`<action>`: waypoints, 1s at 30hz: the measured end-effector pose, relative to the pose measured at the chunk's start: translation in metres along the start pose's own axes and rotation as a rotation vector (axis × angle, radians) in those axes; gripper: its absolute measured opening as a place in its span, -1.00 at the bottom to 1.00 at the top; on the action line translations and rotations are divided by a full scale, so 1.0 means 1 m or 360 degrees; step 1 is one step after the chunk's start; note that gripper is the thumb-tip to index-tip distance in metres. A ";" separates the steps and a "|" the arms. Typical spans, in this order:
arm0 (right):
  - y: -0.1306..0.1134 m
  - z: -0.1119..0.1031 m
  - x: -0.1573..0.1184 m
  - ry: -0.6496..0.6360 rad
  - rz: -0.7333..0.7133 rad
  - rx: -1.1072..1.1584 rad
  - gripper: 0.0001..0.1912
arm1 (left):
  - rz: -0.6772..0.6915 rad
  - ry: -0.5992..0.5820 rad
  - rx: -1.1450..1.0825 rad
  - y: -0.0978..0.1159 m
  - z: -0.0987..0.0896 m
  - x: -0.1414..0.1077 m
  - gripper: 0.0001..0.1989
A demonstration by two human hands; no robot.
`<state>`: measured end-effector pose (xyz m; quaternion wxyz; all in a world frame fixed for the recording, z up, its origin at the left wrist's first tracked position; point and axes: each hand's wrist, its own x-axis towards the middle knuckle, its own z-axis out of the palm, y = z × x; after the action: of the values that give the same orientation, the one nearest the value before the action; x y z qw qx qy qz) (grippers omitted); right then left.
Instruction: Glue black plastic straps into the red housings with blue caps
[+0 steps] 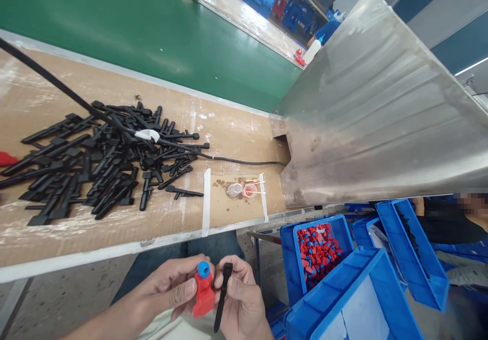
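My left hand [168, 291] grips a red plastic part with a blue round cap [205, 294] between thumb and fingers, the cap pointing up. Close beside it, my right hand [244, 299] pinches a slim black plastic stick with a squared head [223, 299], held nearly upright. A small gap shows between the two parts. Both hands are in front of the bench edge, above my lap. On the bench, a large heap of similar black sticks [110, 162] lies to the left. Two small cups [249, 191] with thin white sticks in them stand on a taped patch.
A black cable [244, 162] crosses the heap and enters a notch in a metal panel [366, 106]. Behind runs a green belt [152, 35]. At right, a blue crate [290, 258] holds red-and-blue parts, near other blue crates [366, 299] and a person [450, 220].
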<state>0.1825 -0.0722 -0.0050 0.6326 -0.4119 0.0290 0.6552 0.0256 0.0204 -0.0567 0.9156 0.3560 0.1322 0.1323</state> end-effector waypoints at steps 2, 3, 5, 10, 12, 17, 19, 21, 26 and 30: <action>-0.001 0.001 0.001 0.0000 0.0028 0.0019 -0.48 | -0.0017 0.0009 -0.0089 0.002 0.001 0.001 -0.44; -0.001 0.001 0.001 -0.0003 0.0042 0.0026 -0.49 | -0.0026 0.0017 -0.0126 0.004 0.002 0.002 -0.44; -0.002 0.003 0.002 -0.0004 0.0062 0.0048 -0.51 | -0.0042 0.0036 -0.0192 0.008 0.006 0.004 -0.46; -0.003 0.005 0.005 0.0022 0.0068 0.0123 -0.53 | -0.0057 0.0093 -0.0341 0.008 0.010 0.009 -0.48; -0.002 0.006 0.007 0.0005 0.0080 0.0135 -0.55 | -0.0051 0.0086 -0.0385 0.003 0.007 0.011 -0.48; -0.001 0.011 0.009 -0.0067 0.0038 0.0103 -0.59 | -0.0027 0.0034 -0.0471 -0.008 -0.004 0.008 -0.52; 0.000 0.014 0.010 -0.0078 0.0021 0.0079 -0.59 | -0.0018 0.0025 -0.0492 -0.010 -0.008 0.006 -0.54; 0.000 0.017 0.011 -0.0085 0.0026 0.0056 -0.59 | -0.0012 0.0025 -0.0503 -0.012 -0.010 0.004 -0.55; 0.000 0.019 0.013 -0.0119 0.0013 -0.0005 -0.61 | -0.0023 0.0020 -0.0497 -0.012 -0.014 0.005 -0.50; 0.001 0.020 0.013 -0.0170 -0.0008 -0.0054 -0.62 | -0.0066 0.0019 -0.0453 -0.005 -0.014 0.006 -0.46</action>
<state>0.1738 -0.0506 0.0000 0.6279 -0.3870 -0.0170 0.6751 0.0273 0.0279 -0.0709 0.9585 0.2189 0.1250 0.1328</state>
